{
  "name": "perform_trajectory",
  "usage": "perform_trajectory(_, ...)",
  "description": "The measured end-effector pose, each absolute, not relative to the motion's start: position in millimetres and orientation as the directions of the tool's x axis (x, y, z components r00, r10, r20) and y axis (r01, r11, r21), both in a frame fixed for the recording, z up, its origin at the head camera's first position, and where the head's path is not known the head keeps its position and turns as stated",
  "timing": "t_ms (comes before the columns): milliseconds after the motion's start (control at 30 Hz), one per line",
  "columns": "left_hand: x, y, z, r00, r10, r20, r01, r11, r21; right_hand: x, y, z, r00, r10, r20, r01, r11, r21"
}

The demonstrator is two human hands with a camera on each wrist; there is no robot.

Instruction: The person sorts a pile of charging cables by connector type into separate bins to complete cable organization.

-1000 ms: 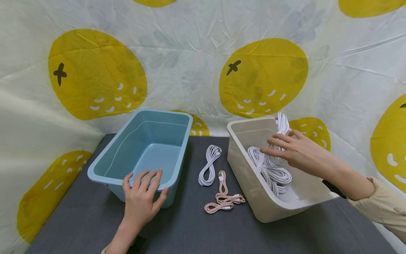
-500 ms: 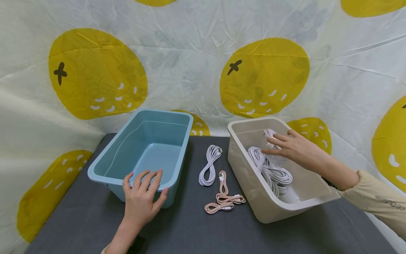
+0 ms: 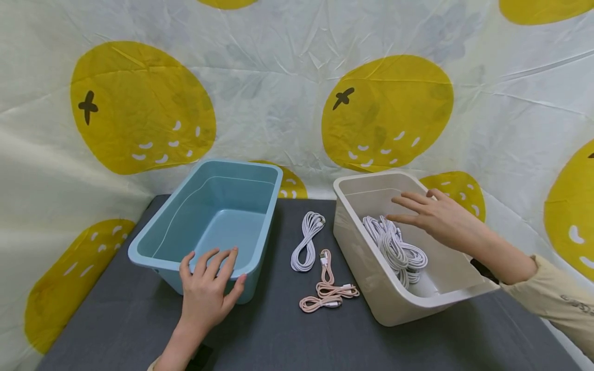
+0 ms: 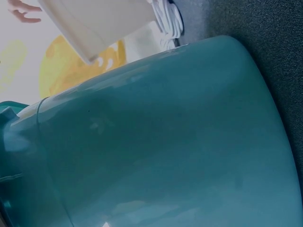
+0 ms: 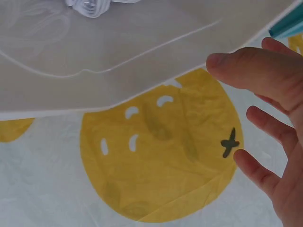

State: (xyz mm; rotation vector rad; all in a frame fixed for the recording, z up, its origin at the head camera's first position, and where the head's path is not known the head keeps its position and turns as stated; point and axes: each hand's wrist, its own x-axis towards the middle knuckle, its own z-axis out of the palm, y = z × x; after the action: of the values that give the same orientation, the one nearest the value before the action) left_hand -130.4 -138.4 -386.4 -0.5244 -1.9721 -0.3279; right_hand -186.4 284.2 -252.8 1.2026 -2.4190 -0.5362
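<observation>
Over the beige bin (image 3: 355, 247) my right hand (image 3: 436, 216) hovers with spread fingers and holds nothing. Below it, several coiled white cables (image 3: 396, 250) lie heaped on the bin's floor. In the right wrist view the thumb (image 5: 246, 66) and fingers stand apart near the bin wall (image 5: 142, 61). My left hand (image 3: 206, 288) rests on the near rim of the blue bin (image 3: 266, 232), fingers over the edge. The left wrist view is mostly filled by that bin's outer wall (image 4: 165, 132); the left fingers are hidden there.
Between the bins, a coiled white cable (image 3: 306, 242) lies on the dark grey table (image 3: 287, 340). Nearer to me are pink coiled cables (image 3: 327, 291) with white plugs. Behind stands a white cloth (image 3: 278, 93) printed with yellow fruit.
A bundled white cable at my right hand has dropped into the beige bin, onto the heap. The right hand first dipped left, then drew slightly back. My left hand has stayed still.
</observation>
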Motion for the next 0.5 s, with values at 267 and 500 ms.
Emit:
perform_trajectory(267,-129.3,-138.8,-387.2,-0.385,0.217,0.897,0.497,0.868,0.003,-165.9,278.6,-245.0,-0.568,-0.784,0.252,-0.624,0.609,0.490)
perform_trajectory(500,-129.2,-138.6,-387.8,-0.388,0.215,0.896,0.498,0.867,0.008,-151.6,273.5,-242.2,-0.521,-0.776,0.356,-0.642,0.631,0.435)
